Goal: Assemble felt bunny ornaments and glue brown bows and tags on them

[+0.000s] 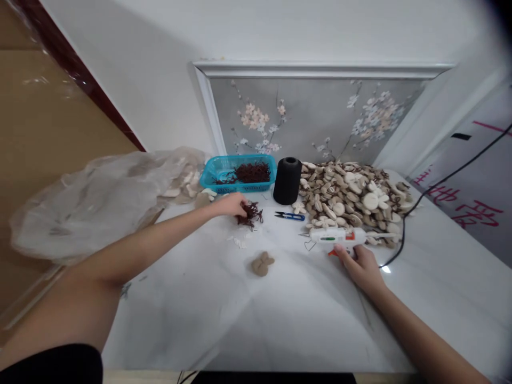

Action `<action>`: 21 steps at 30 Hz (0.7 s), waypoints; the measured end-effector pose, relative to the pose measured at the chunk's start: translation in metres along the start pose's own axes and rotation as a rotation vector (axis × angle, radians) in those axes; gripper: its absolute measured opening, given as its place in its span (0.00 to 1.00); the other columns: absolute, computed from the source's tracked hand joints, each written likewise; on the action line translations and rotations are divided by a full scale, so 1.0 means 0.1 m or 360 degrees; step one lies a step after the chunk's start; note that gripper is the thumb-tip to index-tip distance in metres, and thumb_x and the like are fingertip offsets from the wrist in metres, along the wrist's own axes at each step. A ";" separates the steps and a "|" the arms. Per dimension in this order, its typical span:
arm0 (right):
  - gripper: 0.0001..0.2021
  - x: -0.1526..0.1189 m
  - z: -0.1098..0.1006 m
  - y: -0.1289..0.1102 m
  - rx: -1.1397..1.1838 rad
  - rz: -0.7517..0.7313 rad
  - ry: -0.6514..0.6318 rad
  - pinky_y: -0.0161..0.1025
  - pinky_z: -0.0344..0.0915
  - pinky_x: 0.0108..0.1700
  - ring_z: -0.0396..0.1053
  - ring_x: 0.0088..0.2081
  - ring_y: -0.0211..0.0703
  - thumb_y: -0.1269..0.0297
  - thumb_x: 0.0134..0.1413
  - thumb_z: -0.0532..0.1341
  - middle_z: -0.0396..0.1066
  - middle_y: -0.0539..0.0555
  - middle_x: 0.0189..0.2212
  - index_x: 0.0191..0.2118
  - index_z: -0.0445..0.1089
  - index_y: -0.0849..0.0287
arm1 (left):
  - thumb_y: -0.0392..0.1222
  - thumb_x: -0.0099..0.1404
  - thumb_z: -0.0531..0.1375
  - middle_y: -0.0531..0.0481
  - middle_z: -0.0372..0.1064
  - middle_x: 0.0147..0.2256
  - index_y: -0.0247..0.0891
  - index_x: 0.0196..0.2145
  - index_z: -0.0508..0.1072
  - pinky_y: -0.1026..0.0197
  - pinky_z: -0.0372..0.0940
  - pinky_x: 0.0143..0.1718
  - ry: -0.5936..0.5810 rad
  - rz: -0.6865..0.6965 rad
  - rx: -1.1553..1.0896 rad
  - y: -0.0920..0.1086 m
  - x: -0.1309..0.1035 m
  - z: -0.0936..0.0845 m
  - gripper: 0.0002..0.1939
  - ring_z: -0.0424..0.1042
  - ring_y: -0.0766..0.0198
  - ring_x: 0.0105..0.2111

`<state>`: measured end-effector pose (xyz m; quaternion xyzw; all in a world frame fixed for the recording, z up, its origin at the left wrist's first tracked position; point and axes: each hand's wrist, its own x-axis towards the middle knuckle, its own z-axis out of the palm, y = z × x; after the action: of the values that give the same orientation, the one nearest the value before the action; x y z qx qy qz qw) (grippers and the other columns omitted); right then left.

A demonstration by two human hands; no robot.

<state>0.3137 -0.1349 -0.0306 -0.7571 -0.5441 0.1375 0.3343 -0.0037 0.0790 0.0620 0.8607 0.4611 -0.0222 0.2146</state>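
Note:
My left hand (234, 205) reaches down at a small heap of dark red-brown bows (252, 213) on the table, its fingers bent together at the heap's left side. Whether a bow is pinched there is hidden. In my right hand (362, 264) is a white hot glue gun (338, 236) with an orange trigger, its nozzle pointing left and a glue stick out of its back. Between the hands, nearer to me, a tan felt bunny-shaped piece (263, 264) lies on the white tabletop. Small white bits (240, 241) are scattered below the heap.
A blue basket (208, 178) holds more bows. Beside it stand a black thread cone (287, 181) and blue thread snips (290, 216). A large pile of beige bunny pieces (352, 194) fills the back right. A clear plastic bag (92, 202) lies left; a black cord (404, 229) runs right.

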 end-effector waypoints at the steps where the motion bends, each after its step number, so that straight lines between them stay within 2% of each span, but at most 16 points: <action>1: 0.28 0.00 0.00 0.01 -0.0003 -0.0011 -0.0009 0.37 0.51 0.20 0.55 0.17 0.37 0.34 0.47 0.50 0.55 0.49 0.12 0.15 0.54 0.55 | 0.48 0.47 0.63 0.48 0.73 0.29 0.36 0.31 0.75 0.61 0.63 0.33 -0.0002 -0.0009 0.0033 0.00 -0.02 0.02 0.15 0.72 0.55 0.32; 3: 0.28 0.01 0.01 0.02 -0.0008 -0.0033 -0.0020 0.36 0.51 0.20 0.55 0.17 0.37 0.34 0.47 0.50 0.55 0.48 0.12 0.15 0.54 0.55 | 0.55 0.46 0.65 0.42 0.72 0.42 0.35 0.44 0.72 0.57 0.63 0.40 0.0048 -0.0032 0.0128 0.00 -0.06 0.00 0.30 0.71 0.49 0.41; 5: 0.28 0.01 0.02 0.04 -0.0013 -0.0061 -0.0021 0.36 0.50 0.20 0.54 0.17 0.36 0.35 0.48 0.50 0.54 0.47 0.11 0.15 0.53 0.55 | 0.64 0.45 0.63 0.36 0.62 0.54 0.35 0.57 0.62 0.53 0.60 0.49 0.0138 -0.0040 0.0267 0.00 -0.09 -0.03 0.46 0.64 0.42 0.52; 6: 0.28 0.01 0.03 0.05 -0.0014 -0.0077 -0.0017 0.36 0.49 0.20 0.53 0.17 0.36 0.35 0.48 0.51 0.54 0.47 0.11 0.15 0.53 0.55 | 0.68 0.47 0.60 0.35 0.55 0.59 0.36 0.60 0.56 0.51 0.56 0.53 0.0180 -0.0013 0.0330 -0.01 -0.09 -0.02 0.50 0.58 0.41 0.56; 7: 0.28 0.02 0.03 0.06 -0.0016 -0.0090 -0.0015 0.36 0.49 0.20 0.53 0.17 0.36 0.36 0.48 0.51 0.54 0.47 0.11 0.15 0.52 0.55 | 0.70 0.49 0.57 0.35 0.49 0.62 0.37 0.63 0.51 0.50 0.53 0.56 0.0211 0.0040 0.0377 -0.02 -0.09 0.01 0.51 0.53 0.41 0.59; 9: 0.28 0.02 0.03 0.08 -0.0023 -0.0093 -0.0013 0.35 0.48 0.20 0.53 0.17 0.35 0.36 0.48 0.52 0.54 0.47 0.12 0.15 0.52 0.55 | 0.71 0.56 0.49 0.38 0.40 0.65 0.39 0.64 0.47 0.49 0.45 0.60 0.0216 0.0166 0.0421 -0.05 -0.07 0.15 0.47 0.43 0.43 0.64; 11: 0.28 0.03 0.03 0.09 -0.0031 -0.0077 -0.0019 0.35 0.48 0.19 0.53 0.17 0.35 0.36 0.48 0.52 0.54 0.47 0.11 0.15 0.53 0.55 | 0.68 0.62 0.43 0.39 0.37 0.66 0.39 0.65 0.46 0.47 0.40 0.62 0.0143 0.0236 0.0430 -0.10 -0.04 0.34 0.42 0.39 0.45 0.65; 13: 0.28 0.04 0.02 0.10 -0.0035 -0.0058 -0.0031 0.35 0.48 0.19 0.53 0.17 0.35 0.35 0.48 0.52 0.54 0.47 0.11 0.15 0.54 0.55 | 0.66 0.64 0.39 0.37 0.38 0.66 0.37 0.65 0.46 0.44 0.37 0.62 0.0149 0.0207 0.0409 -0.11 -0.03 0.47 0.40 0.37 0.45 0.65; 14: 0.28 0.04 0.01 0.10 -0.0034 -0.0045 -0.0035 0.35 0.48 0.19 0.53 0.17 0.35 0.35 0.47 0.51 0.54 0.47 0.11 0.15 0.54 0.56 | 0.66 0.64 0.39 0.37 0.37 0.66 0.36 0.65 0.45 0.43 0.36 0.62 0.0236 0.0189 0.0384 -0.09 -0.05 0.50 0.40 0.36 0.45 0.65; 16: 0.29 0.04 0.01 0.10 -0.0032 0.0008 -0.0039 0.35 0.48 0.19 0.53 0.16 0.35 0.34 0.46 0.51 0.55 0.48 0.11 0.15 0.55 0.56 | 0.65 0.65 0.38 0.36 0.38 0.65 0.34 0.64 0.45 0.44 0.37 0.62 0.0560 0.0201 0.0297 0.03 -0.15 0.48 0.40 0.37 0.47 0.65; 18: 0.28 0.03 0.01 0.08 -0.0029 0.0079 -0.0026 0.35 0.49 0.19 0.53 0.17 0.35 0.34 0.45 0.52 0.55 0.48 0.11 0.15 0.56 0.56 | 0.63 0.66 0.38 0.36 0.47 0.62 0.34 0.62 0.51 0.49 0.44 0.61 0.0852 0.0286 0.0160 0.23 -0.34 0.44 0.37 0.47 0.51 0.63; 19: 0.28 0.01 0.01 0.07 -0.0021 0.0115 -0.0011 0.35 0.49 0.19 0.53 0.17 0.35 0.34 0.44 0.53 0.55 0.48 0.11 0.15 0.56 0.56 | 0.62 0.66 0.40 0.37 0.56 0.58 0.34 0.59 0.57 0.51 0.50 0.58 0.0855 0.0283 0.0101 0.35 -0.46 0.43 0.34 0.55 0.52 0.58; 20: 0.28 -0.02 0.02 0.04 -0.0003 0.0148 0.0003 0.35 0.49 0.19 0.53 0.17 0.35 0.34 0.44 0.53 0.55 0.48 0.11 0.15 0.56 0.56 | 0.63 0.65 0.42 0.39 0.63 0.52 0.35 0.53 0.63 0.52 0.56 0.53 0.0708 0.0253 0.0081 0.45 -0.59 0.45 0.32 0.62 0.53 0.52; 21: 0.28 -0.04 0.03 0.01 0.0025 0.0175 0.0021 0.35 0.50 0.19 0.53 0.17 0.35 0.34 0.43 0.54 0.55 0.48 0.11 0.15 0.56 0.56 | 0.63 0.64 0.45 0.41 0.67 0.46 0.36 0.48 0.67 0.54 0.60 0.47 0.0456 0.0212 0.0098 0.55 -0.70 0.50 0.30 0.66 0.53 0.46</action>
<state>0.3113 -0.1379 -0.0340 -0.7841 -0.4984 0.1551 0.3357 0.0079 -0.0218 0.0526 0.8899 0.4279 0.1012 0.1212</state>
